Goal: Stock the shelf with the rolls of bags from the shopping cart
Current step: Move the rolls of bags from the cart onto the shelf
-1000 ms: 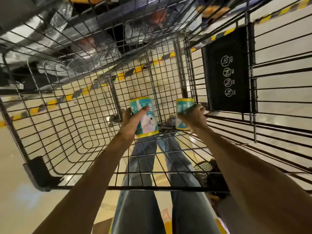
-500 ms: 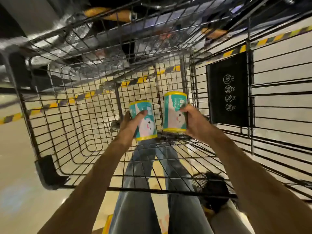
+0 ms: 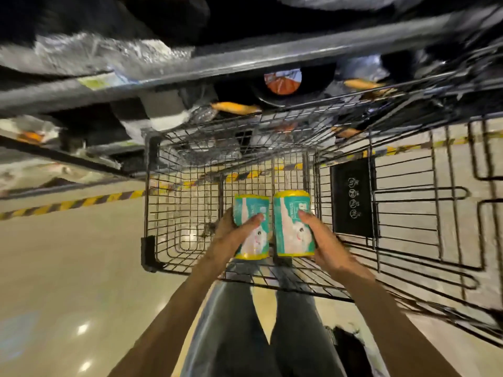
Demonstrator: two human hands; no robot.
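Observation:
Two teal rolls of bags with yellow rims and a white cartoon animal stand upright side by side above the wire shopping cart (image 3: 190, 202). My left hand (image 3: 231, 238) grips the left roll (image 3: 251, 213) from its left side, thumb across the front. My right hand (image 3: 318, 238) grips the right roll (image 3: 291, 210) from its right side, thumb on the label. The rolls nearly touch each other. Beyond the cart's far end runs a grey shelf (image 3: 245, 61), blurred, with silvery packs and orange-marked goods on it.
A black sign panel (image 3: 352, 197) hangs on the cart's right wall. Yellow-black floor tape (image 3: 68, 204) runs across the beige floor at left. My legs in jeans (image 3: 258, 322) show through the cart's near end. A dark bag (image 3: 348, 346) sits low at right.
Both hands have lifted the rolls up and brought them together. The view has tilted up, so the shelf now fills the top of the picture.

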